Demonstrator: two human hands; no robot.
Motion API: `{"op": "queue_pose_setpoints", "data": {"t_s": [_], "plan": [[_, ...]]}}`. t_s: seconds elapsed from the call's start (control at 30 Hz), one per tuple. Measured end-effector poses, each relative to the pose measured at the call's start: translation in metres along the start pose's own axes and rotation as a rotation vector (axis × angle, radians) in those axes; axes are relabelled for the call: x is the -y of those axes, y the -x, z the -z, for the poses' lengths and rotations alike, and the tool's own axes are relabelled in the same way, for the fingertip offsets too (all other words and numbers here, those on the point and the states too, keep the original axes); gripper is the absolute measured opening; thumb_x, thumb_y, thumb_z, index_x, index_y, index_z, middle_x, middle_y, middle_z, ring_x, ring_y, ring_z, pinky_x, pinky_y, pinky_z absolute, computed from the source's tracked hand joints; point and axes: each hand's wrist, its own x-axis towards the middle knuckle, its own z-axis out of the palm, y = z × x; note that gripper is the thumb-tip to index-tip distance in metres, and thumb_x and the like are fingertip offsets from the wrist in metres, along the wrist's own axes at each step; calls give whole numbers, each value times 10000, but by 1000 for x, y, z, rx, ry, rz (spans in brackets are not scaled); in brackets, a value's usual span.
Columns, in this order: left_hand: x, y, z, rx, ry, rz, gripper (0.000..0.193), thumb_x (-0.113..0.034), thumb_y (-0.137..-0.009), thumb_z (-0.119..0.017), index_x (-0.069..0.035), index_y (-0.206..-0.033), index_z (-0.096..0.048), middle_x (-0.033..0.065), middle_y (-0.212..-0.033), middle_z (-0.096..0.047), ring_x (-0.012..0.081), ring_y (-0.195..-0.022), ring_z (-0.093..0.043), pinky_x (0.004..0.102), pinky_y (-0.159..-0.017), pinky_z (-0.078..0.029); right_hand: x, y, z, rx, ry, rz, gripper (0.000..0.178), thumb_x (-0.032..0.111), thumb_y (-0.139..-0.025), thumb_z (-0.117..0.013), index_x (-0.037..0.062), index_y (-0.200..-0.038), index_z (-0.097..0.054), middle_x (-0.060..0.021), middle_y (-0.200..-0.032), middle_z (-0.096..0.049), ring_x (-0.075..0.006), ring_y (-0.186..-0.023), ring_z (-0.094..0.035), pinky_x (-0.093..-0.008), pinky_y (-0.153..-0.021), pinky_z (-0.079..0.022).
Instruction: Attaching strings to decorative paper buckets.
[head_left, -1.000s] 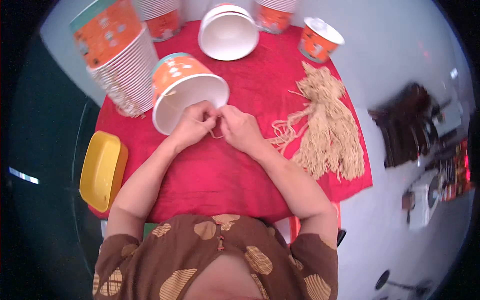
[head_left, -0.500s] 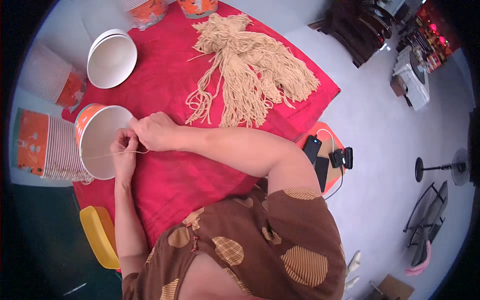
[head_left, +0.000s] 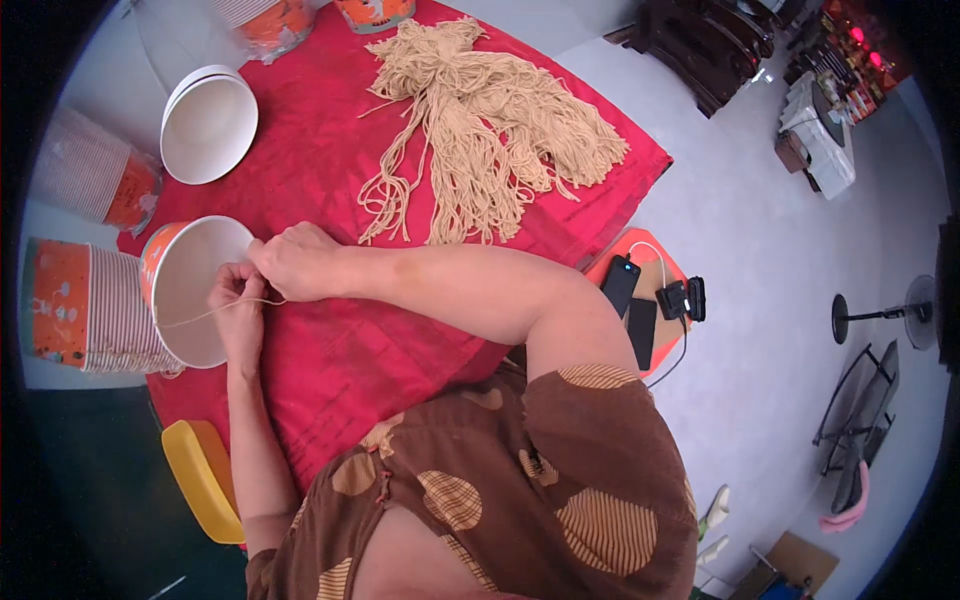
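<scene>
A white-lined paper tub (head_left: 205, 262) with an orange outside lies tipped at the table's left side, its mouth facing me. My left hand (head_left: 240, 302) is closed in a pinch at the mouth, on a thin beige cord (head_left: 192, 320). That cord runs across the opening and curves under my right hand (head_left: 300, 262), which is closed at the tub's right rim. Its fingertips meet those of the left hand, and the cord seems to pass into them; the exact grip is hidden. A big bundle of beige cords (head_left: 470, 150) spreads over the red cloth (head_left: 340, 130).
Nested orange tubs (head_left: 60, 310) lie left of the worked tub. Two white bowl-like tubs (head_left: 208, 130) sit farther back, near wrapped stacks (head_left: 130, 190). A yellow plastic container (head_left: 200, 480) is at lower left. Phones (head_left: 621, 285) and a charger lie on an orange stool (head_left: 600, 268) at right.
The whole view has shifted slightly, with the table contents now a little farther left. Both hands stay together at the tub's rim, fingers slightly changed in position on the cord.
</scene>
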Motion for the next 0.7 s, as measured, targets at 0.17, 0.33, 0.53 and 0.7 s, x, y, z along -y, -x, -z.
{"op": "queue_pose_setpoints", "data": {"t_s": [0.17, 0.33, 0.53, 0.7], "plan": [[1, -3, 1, -38, 0, 45, 67, -80, -901, -615, -36, -871, -575, -6, -779, -592, 58, -673, -527, 200, -592, -426, 0, -4, 1, 1, 10, -3, 206, 116, -771, -633, -25, -910, -574, -222, -714, -664, -388, -694, -678, -511, -606, -521], [-4, 0, -5, -68, 34, 68, 47, -55, -880, -587, -49, -838, -567, 3, -745, -578, 85, -664, -525, 229, -565, -430, 4, -3, 3, 31, 5, -67, 136, 111, -784, -591, 5, -865, -565, -222, -722, -655, -417, -674, -658, -531, -594, -517], [-1, 2, -4, -65, -8, 33, 33, -25, -828, -608, -23, -812, -578, -2, -740, -572, 79, -696, -528, 242, -603, -440, -4, 1, -4, -187, -134, -42, 104, 81, -787, -568, 26, -873, -548, -194, -757, -639, -399, -702, -645, -499, -619, -510], [-6, 3, -4, -57, 13, 103, 27, -22, -829, -600, -22, -805, -586, 9, -734, -582, 86, -679, -531, 254, -593, -444, -4, 1, -1, -143, -242, -66, 154, 59, -828, -546, 23, -977, -531, -234, -743, -635, -422, -699, -642, -524, -611, -498]]}}
